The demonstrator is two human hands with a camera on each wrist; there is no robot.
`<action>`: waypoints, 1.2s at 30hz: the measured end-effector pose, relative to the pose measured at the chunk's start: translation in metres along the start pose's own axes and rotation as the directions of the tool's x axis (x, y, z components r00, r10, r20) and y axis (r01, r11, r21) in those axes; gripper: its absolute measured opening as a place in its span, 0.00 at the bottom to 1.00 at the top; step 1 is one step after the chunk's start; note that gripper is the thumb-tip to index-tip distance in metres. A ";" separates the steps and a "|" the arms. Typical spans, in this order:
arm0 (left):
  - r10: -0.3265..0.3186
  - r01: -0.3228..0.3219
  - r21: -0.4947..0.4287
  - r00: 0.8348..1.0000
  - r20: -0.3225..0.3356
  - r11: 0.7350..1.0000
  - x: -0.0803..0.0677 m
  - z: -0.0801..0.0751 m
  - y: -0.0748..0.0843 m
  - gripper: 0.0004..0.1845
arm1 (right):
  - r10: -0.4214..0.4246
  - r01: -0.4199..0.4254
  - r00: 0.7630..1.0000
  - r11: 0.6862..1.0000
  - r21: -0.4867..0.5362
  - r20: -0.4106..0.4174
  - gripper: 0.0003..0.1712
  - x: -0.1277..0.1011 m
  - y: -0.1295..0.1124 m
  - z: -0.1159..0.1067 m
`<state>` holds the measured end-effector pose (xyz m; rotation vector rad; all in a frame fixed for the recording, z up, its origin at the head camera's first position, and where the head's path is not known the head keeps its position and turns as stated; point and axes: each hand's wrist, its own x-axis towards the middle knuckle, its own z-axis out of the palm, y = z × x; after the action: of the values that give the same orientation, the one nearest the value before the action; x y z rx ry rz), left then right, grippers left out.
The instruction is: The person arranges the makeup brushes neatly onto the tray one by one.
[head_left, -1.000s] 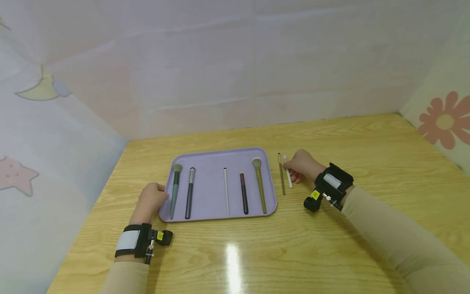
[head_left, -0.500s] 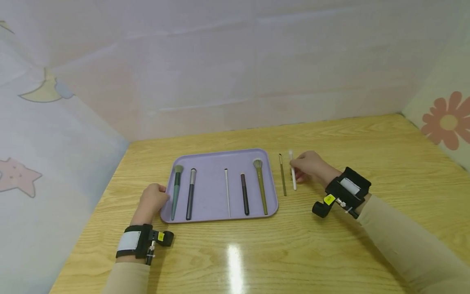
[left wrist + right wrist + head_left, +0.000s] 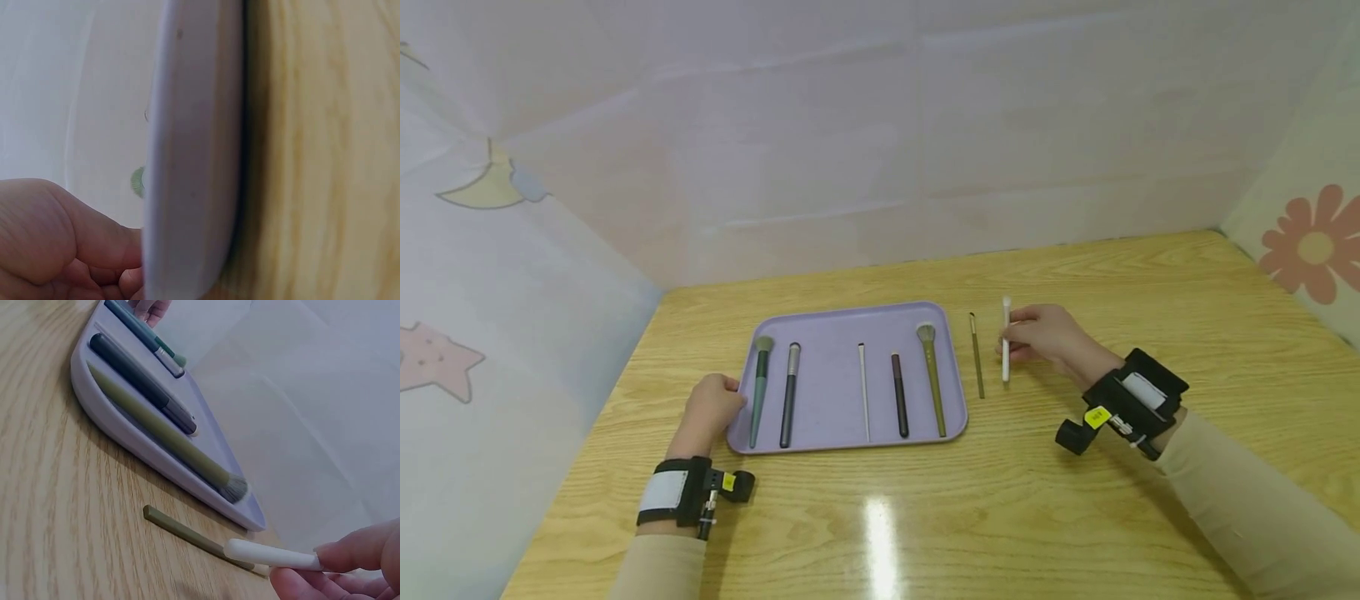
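In the head view my right hand (image 3: 1048, 337) pinches a white makeup brush (image 3: 1006, 354) between thumb and fingers, bristles pointing away. The right wrist view shows the white handle (image 3: 269, 553) sticking out from the fingertips above the wood. A thin olive eyebrow brush (image 3: 977, 358) lies on the table just left of it. My left hand (image 3: 711, 408) grips the left rim of a lilac tray (image 3: 827, 383); in the left wrist view the thumb (image 3: 106, 240) meets the rim and the other fingers are curled, their tips hidden.
Several makeup brushes lie apart in the tray: a green brush (image 3: 760, 387), a black brush with silver collar (image 3: 789, 396), a thin white brush (image 3: 864, 396), a dark brush (image 3: 899, 396) and an olive fan-like brush (image 3: 932, 375). A fabric backdrop (image 3: 880, 150) borders the wooden table (image 3: 805, 525).
My right hand has moved right with the white makeup brush, away from the thin eyebrow brush, and the white brush has turned slightly. My left hand keeps its place at the tray.
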<state>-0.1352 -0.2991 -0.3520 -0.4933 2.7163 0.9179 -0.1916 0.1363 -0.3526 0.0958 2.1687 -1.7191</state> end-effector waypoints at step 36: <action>0.000 0.000 0.005 1.000 0.001 1.000 0.003 0.000 -0.002 0.18 | -0.037 0.027 0.998 0.975 0.221 0.042 0.21 -0.009 -0.010 0.023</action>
<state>-0.1372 -0.3009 -0.3541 -0.4924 2.7172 0.9105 -0.1803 0.1137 -0.3446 0.0787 1.9505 -1.9565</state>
